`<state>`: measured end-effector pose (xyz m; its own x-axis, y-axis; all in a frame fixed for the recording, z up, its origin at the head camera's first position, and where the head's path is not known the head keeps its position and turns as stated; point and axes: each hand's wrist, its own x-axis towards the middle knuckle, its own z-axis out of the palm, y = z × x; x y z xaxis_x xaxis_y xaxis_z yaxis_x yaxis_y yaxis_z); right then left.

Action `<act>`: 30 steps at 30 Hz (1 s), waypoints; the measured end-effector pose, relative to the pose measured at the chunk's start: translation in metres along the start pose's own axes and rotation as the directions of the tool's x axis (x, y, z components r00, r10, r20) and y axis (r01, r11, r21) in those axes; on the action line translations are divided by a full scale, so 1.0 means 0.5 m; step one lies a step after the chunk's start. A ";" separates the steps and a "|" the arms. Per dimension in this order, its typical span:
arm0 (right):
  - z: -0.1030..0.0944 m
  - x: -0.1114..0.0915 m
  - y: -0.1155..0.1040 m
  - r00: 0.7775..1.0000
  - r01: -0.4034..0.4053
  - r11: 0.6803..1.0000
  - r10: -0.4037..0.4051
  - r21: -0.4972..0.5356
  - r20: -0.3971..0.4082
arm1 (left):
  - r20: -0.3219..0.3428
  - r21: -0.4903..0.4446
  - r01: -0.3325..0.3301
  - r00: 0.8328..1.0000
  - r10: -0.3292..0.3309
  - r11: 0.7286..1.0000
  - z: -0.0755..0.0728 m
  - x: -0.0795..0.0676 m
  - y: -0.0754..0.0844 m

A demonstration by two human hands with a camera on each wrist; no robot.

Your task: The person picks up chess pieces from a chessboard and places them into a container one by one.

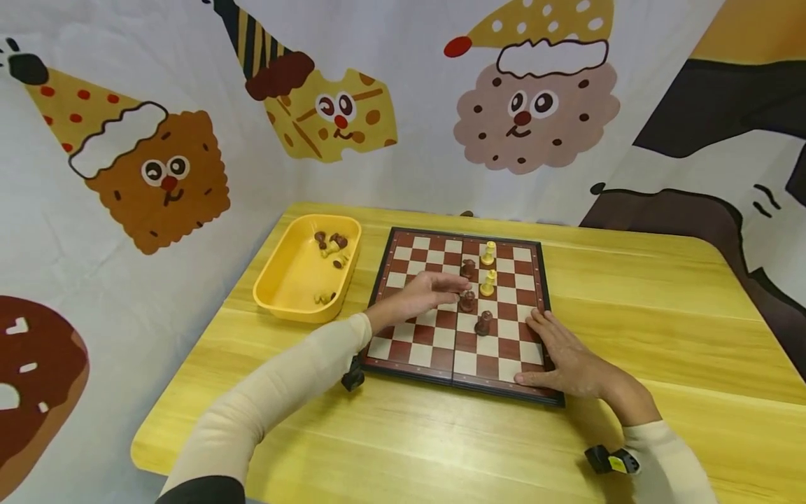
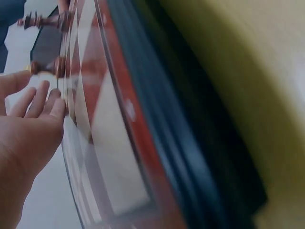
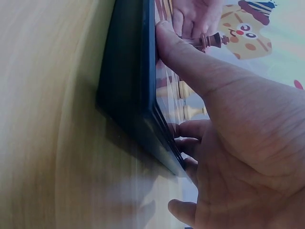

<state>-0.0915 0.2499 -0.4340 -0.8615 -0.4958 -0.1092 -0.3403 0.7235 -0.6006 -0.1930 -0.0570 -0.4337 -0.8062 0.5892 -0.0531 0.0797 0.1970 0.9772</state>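
A folding chessboard (image 1: 434, 357) lies opened out on the table. My left hand (image 1: 423, 294) hovers over its middle, fingers loosely extended and thumb apart from them. Its fingertips are beside a dark brown chess piece (image 1: 467, 302); in the left wrist view the thumb is close to a brown piece (image 2: 47, 67), and I cannot tell whether they touch. Two more brown pieces (image 1: 483, 323) and two yellow pieces (image 1: 488, 283) stand on the right half. My right hand (image 1: 569, 360) rests on the board's right edge, fingers spread, with the thumb on the near corner.
A yellow plastic tray (image 1: 267, 297) with several brown and yellow chess pieces (image 1: 330, 245) in it stands left of the board. The wooden table (image 1: 403, 437) reaches a printed cloth (image 1: 409, 189) at the back. A small black device (image 1: 354, 374) is strapped to each wrist.
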 end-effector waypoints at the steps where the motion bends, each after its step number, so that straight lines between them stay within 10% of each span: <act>1: -0.002 0.001 -0.003 1.000 -0.007 1.000 0.007 -0.002 0.004 | -0.012 0.010 -0.004 1.000 0.004 1.000 0.006 0.003 0.002; 13: -0.006 0.014 -0.025 0.999 -0.027 1.000 0.027 -0.007 0.027 | -0.196 0.047 0.059 0.979 -0.048 0.997 0.058 0.003 0.021; 30: 0.011 -0.011 0.008 1.000 0.001 1.000 0.000 0.004 -0.024 | -0.192 0.007 0.041 0.981 -0.039 0.999 0.066 0.002 0.027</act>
<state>-0.0859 0.2530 -0.4400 -0.8704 -0.4842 -0.0896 -0.3391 0.7212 -0.6041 -0.1735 -0.0278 -0.4272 -0.9064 0.4193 -0.0502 0.0509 0.2265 0.9727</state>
